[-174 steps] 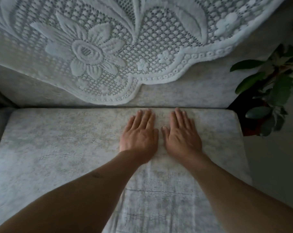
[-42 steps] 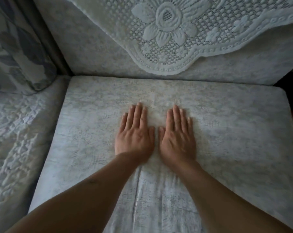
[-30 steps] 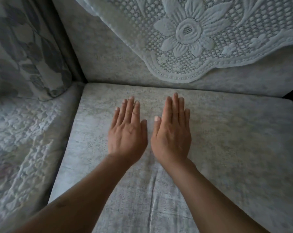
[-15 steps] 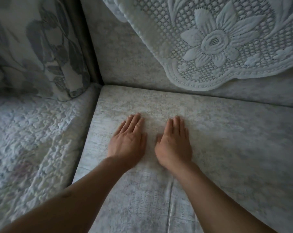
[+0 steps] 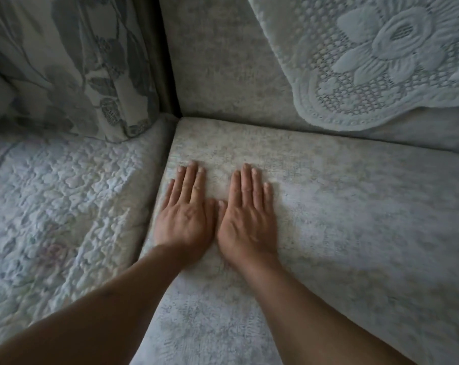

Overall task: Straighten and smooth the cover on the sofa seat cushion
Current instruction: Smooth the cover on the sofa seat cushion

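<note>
The pale grey mottled cover [image 5: 354, 233] lies over the sofa seat cushion and fills the middle and right of the head view. My left hand [image 5: 185, 214] presses flat on it close to the cushion's left edge, fingers straight and pointing toward the backrest. My right hand [image 5: 245, 217] lies flat right beside it, thumbs nearly touching. Both palms are down on the fabric and hold nothing. The cover around the hands looks flat, without visible folds.
A quilted, embossed seat cushion [image 5: 54, 219] adjoins on the left, with a leaf-patterned pillow [image 5: 65, 64] standing at its back. A white lace throw [image 5: 381, 61] with a flower motif hangs over the backrest [image 5: 218, 61] at upper right.
Both hands have slid left across the cover, from its middle to near the left edge, lifting briefly on the way. The view has swung left with them.
</note>
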`<state>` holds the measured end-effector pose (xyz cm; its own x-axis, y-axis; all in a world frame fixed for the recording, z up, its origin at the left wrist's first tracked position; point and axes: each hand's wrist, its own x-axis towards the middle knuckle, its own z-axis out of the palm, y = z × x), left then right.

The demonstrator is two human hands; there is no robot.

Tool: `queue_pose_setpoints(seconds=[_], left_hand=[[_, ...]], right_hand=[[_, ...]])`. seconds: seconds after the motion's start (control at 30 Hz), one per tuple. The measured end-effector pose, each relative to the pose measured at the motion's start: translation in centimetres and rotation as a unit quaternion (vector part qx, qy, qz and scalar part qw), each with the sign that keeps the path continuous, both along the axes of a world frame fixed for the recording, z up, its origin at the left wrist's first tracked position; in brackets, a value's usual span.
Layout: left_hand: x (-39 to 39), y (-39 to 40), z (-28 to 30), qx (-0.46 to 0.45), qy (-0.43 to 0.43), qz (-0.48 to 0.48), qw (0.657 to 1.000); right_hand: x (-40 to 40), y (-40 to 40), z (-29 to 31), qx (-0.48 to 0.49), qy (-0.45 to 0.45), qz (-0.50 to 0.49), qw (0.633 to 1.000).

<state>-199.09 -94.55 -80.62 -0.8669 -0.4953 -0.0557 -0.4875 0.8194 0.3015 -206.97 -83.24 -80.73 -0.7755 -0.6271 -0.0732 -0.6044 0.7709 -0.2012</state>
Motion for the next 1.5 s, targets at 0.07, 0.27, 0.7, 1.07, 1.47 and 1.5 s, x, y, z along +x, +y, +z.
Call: queue_pose_setpoints(seconds=[0.07,0.27,0.7,1.07,1.47,1.5], left_hand=[[-0.1,-0.1,0.3,-0.005,-0.005,-0.005,1.0],[-0.2,0.0,0.5,-0.001,-0.007,-0.004,1.0],[2.7,1.7,3.7,-0.008,0.02,-0.027,0.999],[7.4,4.5,-0.4,-0.015,-0.026,-0.054,0.998],[7.5,4.8,-0.3,-0.014,-0.02,-0.048,0.999],[7.5,4.9,-0.4,-0.013,-0.02,-0.049,0.998]], right_hand=[[0.1,0.0,0.4,-0.007,0.01,-0.003,1.0],[0.0,-0.2,0.4,0.009,0.015,-0.003,1.0],[3.3,0.9,6.5,-0.13,0.035,-0.077,0.988],[8.3,4.4,0.0,-0.002,0.007,-0.04,0.999],[8.3,4.5,-0.1,-0.004,-0.02,-0.036,0.999],[8.3,4.7,-0.1,-0.003,-0.023,-0.038,0.999]])
